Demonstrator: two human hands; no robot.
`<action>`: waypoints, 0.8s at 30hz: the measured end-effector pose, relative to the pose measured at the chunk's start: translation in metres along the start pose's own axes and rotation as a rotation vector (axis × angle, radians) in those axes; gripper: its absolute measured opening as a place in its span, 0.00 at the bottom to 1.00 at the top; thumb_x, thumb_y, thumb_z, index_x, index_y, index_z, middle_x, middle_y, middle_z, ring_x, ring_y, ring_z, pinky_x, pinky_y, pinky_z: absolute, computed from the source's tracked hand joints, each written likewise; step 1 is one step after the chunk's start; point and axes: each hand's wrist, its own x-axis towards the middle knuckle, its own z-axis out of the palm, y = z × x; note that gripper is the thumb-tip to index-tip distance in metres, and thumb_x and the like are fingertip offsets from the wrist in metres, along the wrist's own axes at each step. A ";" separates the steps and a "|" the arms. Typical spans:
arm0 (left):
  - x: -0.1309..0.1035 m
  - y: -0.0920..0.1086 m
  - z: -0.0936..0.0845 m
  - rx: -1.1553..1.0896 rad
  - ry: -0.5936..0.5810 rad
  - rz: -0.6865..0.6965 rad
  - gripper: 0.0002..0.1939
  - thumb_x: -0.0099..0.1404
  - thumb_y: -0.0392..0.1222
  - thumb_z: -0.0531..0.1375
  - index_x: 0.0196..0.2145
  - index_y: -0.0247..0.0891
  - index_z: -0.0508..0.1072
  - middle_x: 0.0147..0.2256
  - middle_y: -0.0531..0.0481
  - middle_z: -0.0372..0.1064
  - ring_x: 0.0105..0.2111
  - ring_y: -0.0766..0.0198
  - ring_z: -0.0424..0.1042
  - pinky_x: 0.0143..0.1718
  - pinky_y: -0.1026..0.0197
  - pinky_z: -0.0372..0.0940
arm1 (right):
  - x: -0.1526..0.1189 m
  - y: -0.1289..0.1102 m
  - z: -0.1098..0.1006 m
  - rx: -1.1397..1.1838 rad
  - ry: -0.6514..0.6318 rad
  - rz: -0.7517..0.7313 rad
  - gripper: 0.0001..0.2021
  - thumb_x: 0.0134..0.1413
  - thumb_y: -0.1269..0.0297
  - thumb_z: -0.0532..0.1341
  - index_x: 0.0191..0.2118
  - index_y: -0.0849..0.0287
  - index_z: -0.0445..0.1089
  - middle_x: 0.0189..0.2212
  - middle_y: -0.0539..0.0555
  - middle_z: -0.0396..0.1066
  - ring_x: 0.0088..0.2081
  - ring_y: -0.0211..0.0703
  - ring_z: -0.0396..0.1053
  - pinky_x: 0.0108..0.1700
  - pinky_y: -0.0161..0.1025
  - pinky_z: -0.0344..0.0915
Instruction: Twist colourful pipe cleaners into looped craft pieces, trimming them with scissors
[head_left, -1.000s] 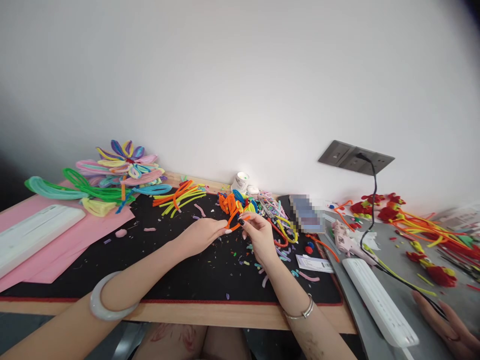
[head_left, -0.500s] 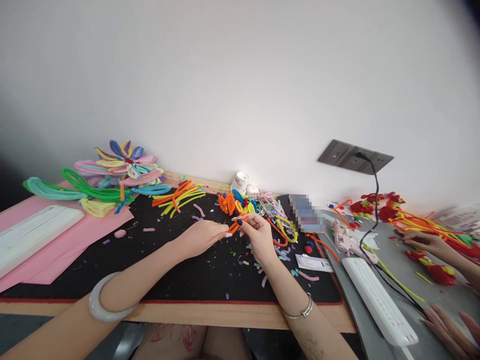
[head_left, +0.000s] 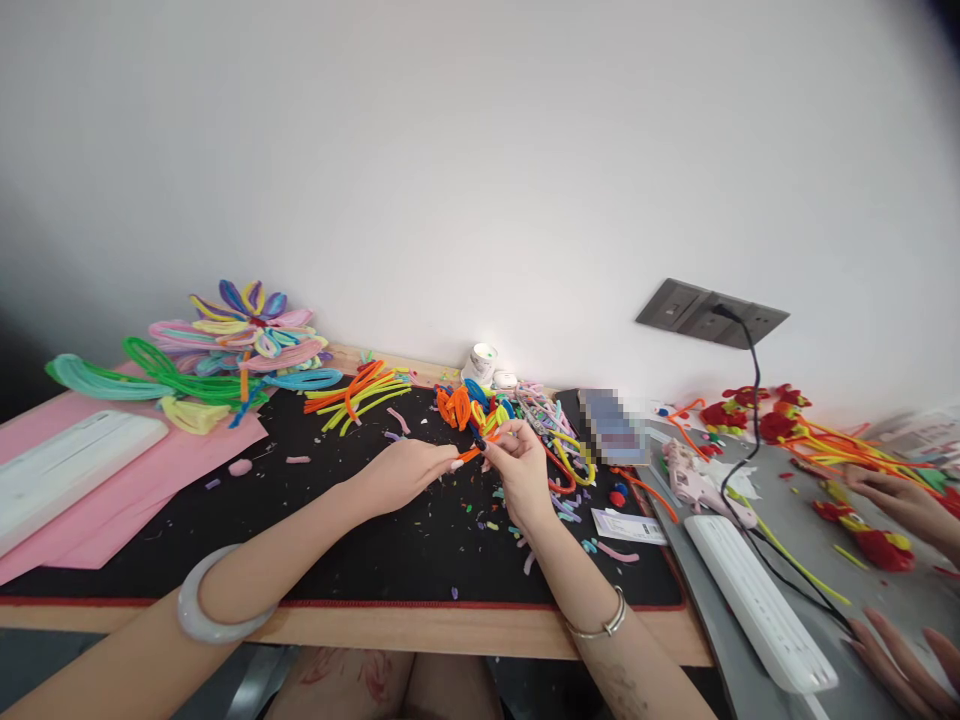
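Over the black mat (head_left: 315,545), an orange pipe cleaner (head_left: 469,456) spans the short gap between my two hands. My left hand (head_left: 409,474) pinches one end of it between thumb and fingers. The other end is gripped by the fingertips of my right hand (head_left: 517,470), whose nails are dark. Part of the orange piece is hidden behind the fingers. Just beyond lie bent orange pipe cleaner loops (head_left: 453,407) beside blue and yellow ones. To the left rests a bundle of yellow and orange pipe cleaners (head_left: 356,395).
Pipe cleaner flowers (head_left: 255,325) stand at the back left by a white power strip (head_left: 82,470) on pink sheets (head_left: 142,500). A paper cup (head_left: 482,364), phone (head_left: 611,428), glue gun (head_left: 701,485) and second power strip (head_left: 757,600) lie around. At right, another person's hands (head_left: 892,500) work.
My right fingers have shifted slightly around the orange pipe cleaner, which now shows less and lies flatter. At right, the other person's upper hand has moved a little right.
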 end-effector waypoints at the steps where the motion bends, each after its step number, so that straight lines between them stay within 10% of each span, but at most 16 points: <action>1: 0.000 0.000 0.000 0.001 0.002 -0.006 0.18 0.69 0.47 0.40 0.29 0.39 0.63 0.24 0.52 0.65 0.25 0.63 0.66 0.27 0.65 0.52 | 0.000 0.000 0.000 0.010 0.000 0.004 0.14 0.41 0.67 0.65 0.33 0.56 0.60 0.18 0.43 0.67 0.18 0.32 0.62 0.23 0.30 0.61; 24: -0.002 0.002 -0.003 -0.114 0.018 0.016 0.16 0.70 0.43 0.37 0.30 0.38 0.58 0.24 0.54 0.58 0.27 0.65 0.57 0.35 0.60 0.52 | 0.002 0.003 -0.002 0.034 -0.098 0.075 0.09 0.45 0.65 0.64 0.28 0.59 0.62 0.17 0.44 0.65 0.17 0.32 0.62 0.20 0.30 0.62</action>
